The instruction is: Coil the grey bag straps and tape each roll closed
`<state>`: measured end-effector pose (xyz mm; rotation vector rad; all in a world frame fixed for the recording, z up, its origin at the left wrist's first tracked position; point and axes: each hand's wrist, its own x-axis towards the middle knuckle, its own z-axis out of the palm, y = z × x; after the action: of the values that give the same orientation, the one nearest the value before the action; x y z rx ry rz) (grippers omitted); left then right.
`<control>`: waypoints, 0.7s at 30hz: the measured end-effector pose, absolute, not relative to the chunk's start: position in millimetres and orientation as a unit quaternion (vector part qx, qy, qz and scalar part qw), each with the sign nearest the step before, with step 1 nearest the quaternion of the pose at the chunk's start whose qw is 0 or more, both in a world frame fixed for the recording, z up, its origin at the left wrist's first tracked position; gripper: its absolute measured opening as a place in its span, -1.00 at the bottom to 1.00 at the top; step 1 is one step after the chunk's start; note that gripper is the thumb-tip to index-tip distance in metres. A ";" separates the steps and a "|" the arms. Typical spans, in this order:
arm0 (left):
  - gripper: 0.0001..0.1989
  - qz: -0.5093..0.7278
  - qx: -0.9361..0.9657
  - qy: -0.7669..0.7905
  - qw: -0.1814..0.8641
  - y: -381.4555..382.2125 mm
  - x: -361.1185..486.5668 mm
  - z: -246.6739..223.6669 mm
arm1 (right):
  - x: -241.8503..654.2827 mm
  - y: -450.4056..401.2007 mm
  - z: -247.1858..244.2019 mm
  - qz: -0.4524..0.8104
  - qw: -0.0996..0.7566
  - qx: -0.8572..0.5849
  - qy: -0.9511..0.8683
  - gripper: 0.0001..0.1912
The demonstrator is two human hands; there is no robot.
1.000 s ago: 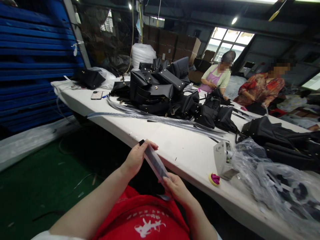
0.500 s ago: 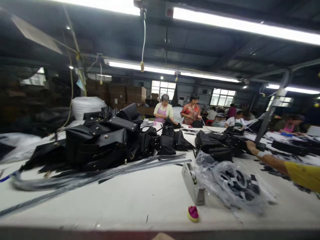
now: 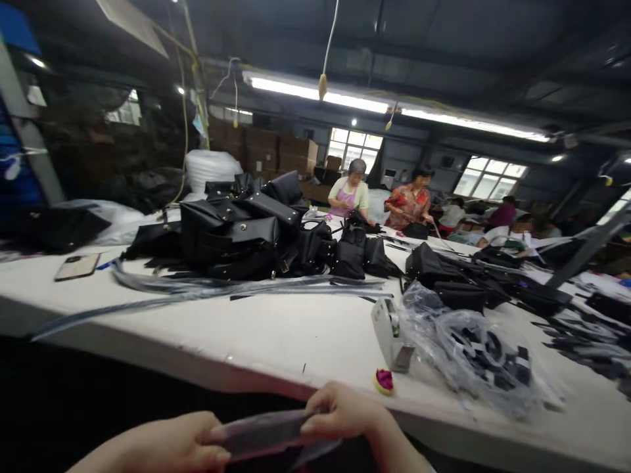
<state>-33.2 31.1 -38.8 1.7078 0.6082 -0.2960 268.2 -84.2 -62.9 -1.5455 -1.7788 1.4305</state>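
Low in the view, in front of the table edge, my left hand (image 3: 190,441) and my right hand (image 3: 340,415) grip a dark flat strip (image 3: 269,433) with a translucent, plastic-like sheen. The strip runs nearly level between them, its two ends pinched between thumbs and fingers. Under my right hand a loose see-through flap hangs down. What lies below the strip is too dark to make out. Just beyond my right hand, a small yellow dish with magenta stuff (image 3: 384,381) sits near the table edge.
Black bags (image 3: 236,230) are heaped on the white table (image 3: 276,328), with long plastic-covered strips (image 3: 197,289) before them. A tape dispenser (image 3: 392,335) stands beside a clear bag of black-and-white rolls (image 3: 488,358). A phone (image 3: 77,267) lies left. Several people work across the table.
The view has turned down and left. Both my hands now show with the strip; earlier only a bit of skin showed at the bottom. The yellow-sleeved arm at right is out of view.
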 end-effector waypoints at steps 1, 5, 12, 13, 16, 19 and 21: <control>-0.62 -0.160 0.719 0.263 0.623 28.2 -33.7 -37.6 | 271.6 -85.1 -59.9 0.499 0.197 -0.536 -0.651 -0.55; -0.47 -0.119 0.603 0.231 0.754 26.6 -36.4 -26.5 | 279.2 -80.8 -56.8 0.431 0.209 -0.511 -0.714 -0.44; -0.70 0.364 0.407 0.187 0.816 38.3 0.6 1.6 | 200.7 -77.9 -92.4 0.560 0.227 -0.471 -0.643 -0.58; -0.66 0.422 0.427 0.213 0.771 43.5 6.8 -2.4 | 189.1 -81.7 -90.4 0.609 0.230 -0.423 -0.630 -0.55; -0.59 0.455 0.610 0.322 0.563 49.3 13.4 -29.3 | 178.1 -86.8 -71.3 0.693 0.286 -0.301 -0.589 -0.49; -0.59 0.319 0.814 0.340 0.347 26.0 11.8 -54.1 | 195.4 -77.9 -50.2 0.685 0.412 -0.293 -0.525 -0.47; -0.64 0.243 0.885 0.295 0.264 7.0 16.3 -57.9 | 209.7 -69.8 -41.9 0.669 0.497 -0.322 -0.449 -0.47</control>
<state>16.3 7.0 -57.9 2.3936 0.7986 0.6568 209.7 -69.8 -41.9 -0.7799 -1.0871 1.6197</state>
